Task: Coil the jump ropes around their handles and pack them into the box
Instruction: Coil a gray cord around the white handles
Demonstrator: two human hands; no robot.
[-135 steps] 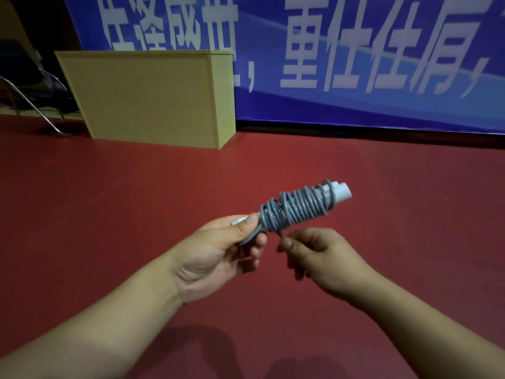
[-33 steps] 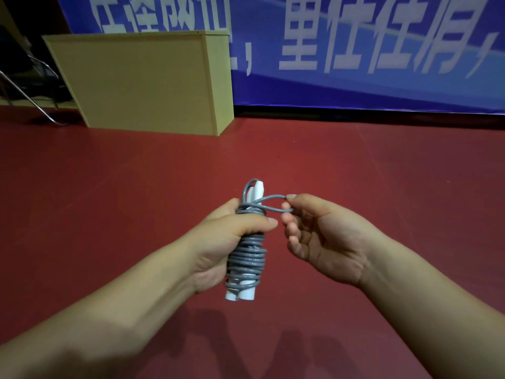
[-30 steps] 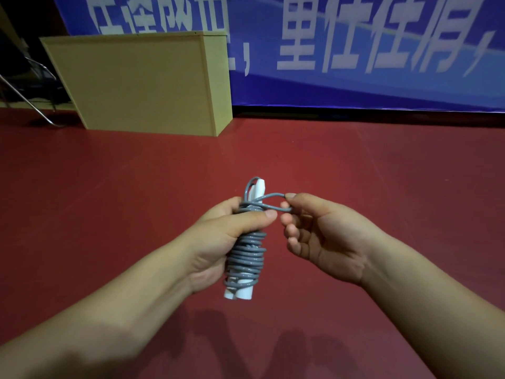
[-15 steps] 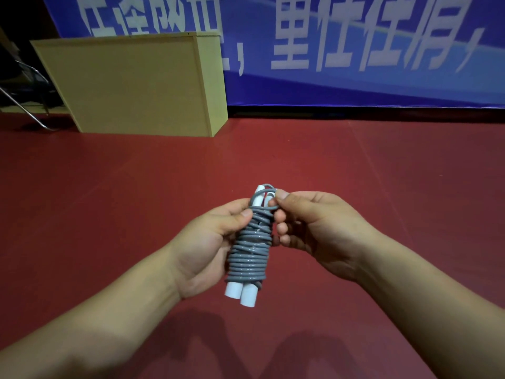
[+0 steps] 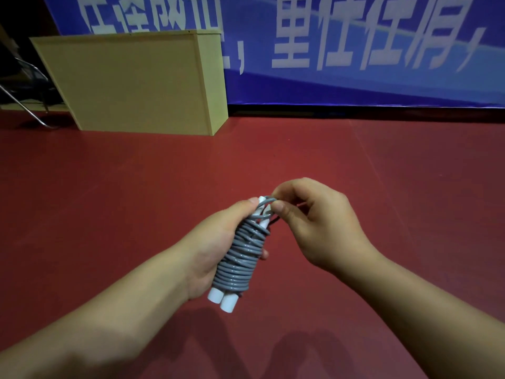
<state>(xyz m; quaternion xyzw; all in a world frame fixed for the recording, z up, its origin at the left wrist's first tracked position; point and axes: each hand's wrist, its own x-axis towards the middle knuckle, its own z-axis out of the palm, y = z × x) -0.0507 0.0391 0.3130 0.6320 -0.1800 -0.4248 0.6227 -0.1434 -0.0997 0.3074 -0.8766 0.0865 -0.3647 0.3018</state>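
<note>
Gripping the jump rope (image 5: 241,251), the left hand (image 5: 216,250) curls round grey cord coiled tight over two white handles (image 5: 225,299). Right hand (image 5: 317,225) pinches the last loop at its top end. Bundle runs near upright, well in front of the tan box (image 5: 136,80). The blue banner (image 5: 355,50) shows white Chinese characters, cropped.

A red floor (image 5: 382,201) fills the lower and middle part of the head view, smooth, with faint seam lines running across it on the right. On it at the upper left stands 1 pale yellow wooden box (image 5: 131,83), its broad side facing the camera, its right end close to the foot of a blue banner with white characters (image 5: 355,47). Left of the box, a metal chair leg (image 5: 24,108) rests on the floor.
</note>
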